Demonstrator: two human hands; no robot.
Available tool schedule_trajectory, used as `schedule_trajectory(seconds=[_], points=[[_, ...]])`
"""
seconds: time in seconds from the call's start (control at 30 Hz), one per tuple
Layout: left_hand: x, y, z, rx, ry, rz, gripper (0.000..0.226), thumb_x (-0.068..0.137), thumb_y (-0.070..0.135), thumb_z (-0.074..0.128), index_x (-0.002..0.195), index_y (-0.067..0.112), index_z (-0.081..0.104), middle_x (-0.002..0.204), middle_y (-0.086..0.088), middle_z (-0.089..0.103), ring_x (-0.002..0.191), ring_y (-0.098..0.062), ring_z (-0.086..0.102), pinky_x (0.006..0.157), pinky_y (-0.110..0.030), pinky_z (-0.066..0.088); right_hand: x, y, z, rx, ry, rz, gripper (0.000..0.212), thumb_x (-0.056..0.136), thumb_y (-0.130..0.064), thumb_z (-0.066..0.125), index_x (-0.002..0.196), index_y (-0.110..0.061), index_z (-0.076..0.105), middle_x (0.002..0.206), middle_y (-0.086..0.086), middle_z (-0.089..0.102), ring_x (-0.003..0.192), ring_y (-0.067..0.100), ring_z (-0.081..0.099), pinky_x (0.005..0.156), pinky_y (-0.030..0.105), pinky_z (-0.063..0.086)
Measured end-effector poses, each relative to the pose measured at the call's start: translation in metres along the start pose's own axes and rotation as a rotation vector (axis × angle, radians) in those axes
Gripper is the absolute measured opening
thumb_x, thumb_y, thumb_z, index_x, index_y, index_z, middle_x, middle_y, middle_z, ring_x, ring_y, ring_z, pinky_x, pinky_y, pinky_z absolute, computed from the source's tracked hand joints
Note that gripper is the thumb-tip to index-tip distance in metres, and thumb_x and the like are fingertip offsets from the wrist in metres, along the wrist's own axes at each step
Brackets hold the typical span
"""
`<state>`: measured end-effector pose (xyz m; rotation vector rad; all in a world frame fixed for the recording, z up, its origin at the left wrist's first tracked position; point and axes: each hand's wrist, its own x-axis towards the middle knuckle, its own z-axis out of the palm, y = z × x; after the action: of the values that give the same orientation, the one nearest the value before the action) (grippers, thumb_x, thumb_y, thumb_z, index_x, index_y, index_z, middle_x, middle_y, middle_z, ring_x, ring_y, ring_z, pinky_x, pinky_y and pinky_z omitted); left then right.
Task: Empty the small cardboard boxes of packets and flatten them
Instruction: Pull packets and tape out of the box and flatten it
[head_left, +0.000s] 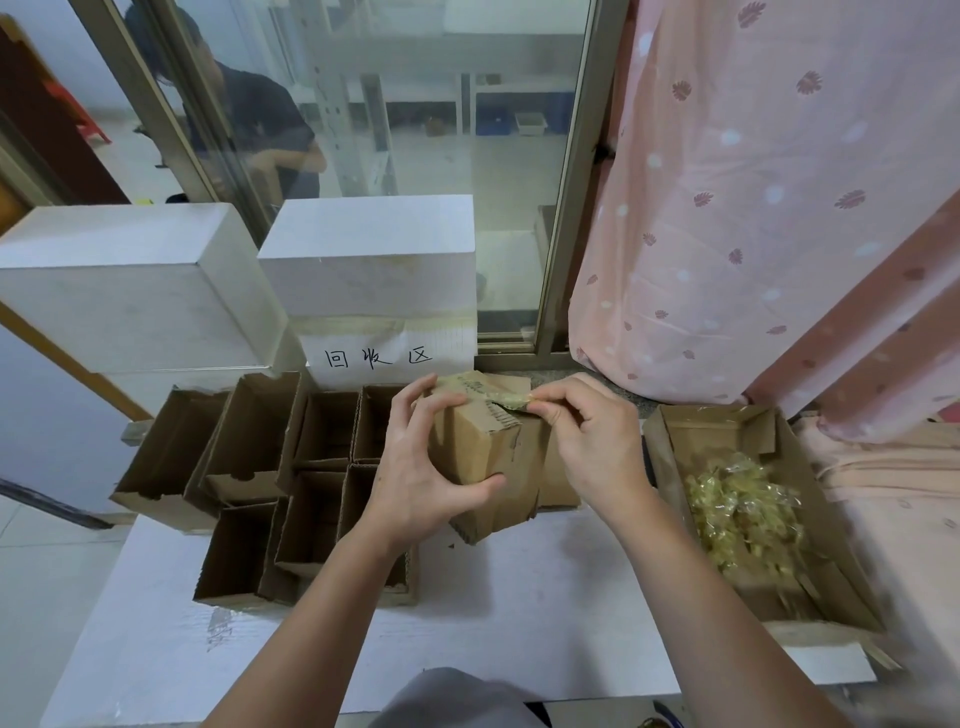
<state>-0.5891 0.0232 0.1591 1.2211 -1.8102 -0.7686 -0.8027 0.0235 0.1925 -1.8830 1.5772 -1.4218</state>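
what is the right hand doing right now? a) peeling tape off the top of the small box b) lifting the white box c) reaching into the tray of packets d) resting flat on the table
a: the right hand pinches a strip of tape at the top of the small box, which the left hand steadies.

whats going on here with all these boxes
A person is opening a small cardboard box over a white table. The left hand grips the box while the right hand pinches a strip of tape at its top flap. To the left sit several open boxes; a tray box on the right holds a pile of clear packets.
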Motion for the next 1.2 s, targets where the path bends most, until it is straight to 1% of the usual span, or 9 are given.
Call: schedule_trajectory(seconds=[0.17, 0.3, 0.47, 0.53, 0.67, 0.83, 1.0, 1.13, 1.2], points=[[-0.001, -0.004, 0.001, -0.009, -0.005, -0.010, 0.085, 0.059, 0.057, 0.089, 0.133, 0.047, 0.050, 0.156, 0.014, 0.025, 0.146, -0.005, 0.031, 0.111, -0.025, 0.034, -0.004, 0.000, 0.002, -0.019, 0.046, -0.008, 0.012, 0.088, -0.002, 0.073, 0.087, -0.014, 0.077, 0.084, -0.006, 0.069, 0.084, 0.005, 0.063, 0.076, 0.021, 0.049], [-0.001, -0.003, 0.002, -0.027, 0.000, -0.050, 0.083, 0.058, 0.057, 0.087, 0.132, 0.046, 0.052, 0.156, 0.014, 0.027, 0.143, 0.005, 0.031, 0.108, -0.020, 0.034, -0.004, -0.002, 0.000, -0.011, -0.038, -0.029, 0.012, 0.089, -0.003, 0.074, 0.090, -0.014, 0.078, 0.088, -0.013, 0.068, 0.088, 0.000, 0.063, 0.080, 0.016, 0.047], [0.003, -0.007, -0.005, -0.135, -0.075, -0.121, 0.084, 0.066, 0.056, 0.086, 0.141, 0.050, 0.049, 0.163, 0.020, 0.023, 0.150, 0.002, 0.027, 0.119, -0.049, 0.039, 0.003, -0.007, -0.011, 0.063, -0.334, 0.007, 0.025, 0.089, -0.008, 0.075, 0.111, -0.019, 0.077, 0.107, -0.018, 0.067, 0.108, 0.000, 0.059, 0.094, 0.012, 0.041], [0.006, -0.009, -0.009, -0.152, -0.098, -0.143, 0.084, 0.069, 0.057, 0.083, 0.144, 0.052, 0.047, 0.164, 0.022, 0.023, 0.151, 0.002, 0.025, 0.122, -0.052, 0.036, 0.006, -0.007, -0.013, 0.047, -0.417, 0.018, 0.037, 0.090, -0.006, 0.073, 0.121, -0.026, 0.074, 0.117, -0.024, 0.063, 0.118, -0.001, 0.055, 0.102, 0.013, 0.038], [0.007, -0.010, -0.007, -0.143, -0.173, -0.154, 0.083, 0.078, 0.057, 0.083, 0.149, 0.059, 0.041, 0.162, 0.028, 0.028, 0.150, 0.002, 0.030, 0.122, -0.048, 0.038, 0.006, -0.005, -0.011, 0.025, -0.305, 0.016, 0.037, 0.091, 0.005, 0.066, 0.113, -0.022, 0.078, 0.104, -0.014, 0.067, 0.101, 0.000, 0.061, 0.088, 0.010, 0.041], [-0.004, -0.004, 0.019, -0.052, 0.013, -0.114, 0.078, 0.095, 0.019, 0.075, 0.154, 0.054, 0.037, 0.139, 0.022, 0.052, 0.130, -0.005, 0.055, 0.105, -0.040, 0.054, 0.005, -0.005, 0.001, -0.003, -0.228, -0.001, 0.029, 0.087, -0.002, 0.074, 0.112, -0.017, 0.078, 0.089, -0.010, 0.068, 0.089, 0.006, 0.063, 0.084, 0.021, 0.049], [-0.012, 0.019, 0.037, 0.049, -0.001, -0.210, 0.104, 0.074, 0.060, 0.084, 0.154, 0.052, 0.018, 0.148, 0.029, 0.033, 0.135, 0.003, 0.042, 0.104, -0.030, 0.046, 0.000, -0.010, 0.016, -0.007, -0.290, 0.039, 0.036, 0.083, -0.018, 0.079, 0.119, -0.020, 0.075, 0.092, -0.013, 0.068, 0.094, 0.014, 0.064, 0.088, 0.041, 0.054], [-0.007, 0.019, 0.026, 0.043, 0.053, -0.244, 0.088, 0.061, 0.066, 0.074, 0.138, 0.056, 0.034, 0.132, 0.032, 0.044, 0.121, 0.004, 0.050, 0.098, -0.034, 0.050, 0.002, -0.011, 0.006, -0.038, -0.553, 0.063, 0.064, 0.078, -0.031, 0.085, 0.138, -0.033, 0.062, 0.106, -0.023, 0.068, 0.115, 0.010, 0.052, 0.106, 0.034, 0.042], [-0.006, 0.013, 0.021, 0.028, 0.052, -0.232, 0.082, 0.061, 0.061, 0.075, 0.134, 0.059, 0.036, 0.135, 0.026, 0.049, 0.123, 0.005, 0.051, 0.100, -0.034, 0.051, 0.003, -0.012, 0.003, -0.019, -0.532, 0.062, 0.065, 0.079, -0.025, 0.086, 0.137, -0.037, 0.061, 0.107, -0.025, 0.070, 0.116, 0.008, 0.054, 0.106, 0.032, 0.042]])
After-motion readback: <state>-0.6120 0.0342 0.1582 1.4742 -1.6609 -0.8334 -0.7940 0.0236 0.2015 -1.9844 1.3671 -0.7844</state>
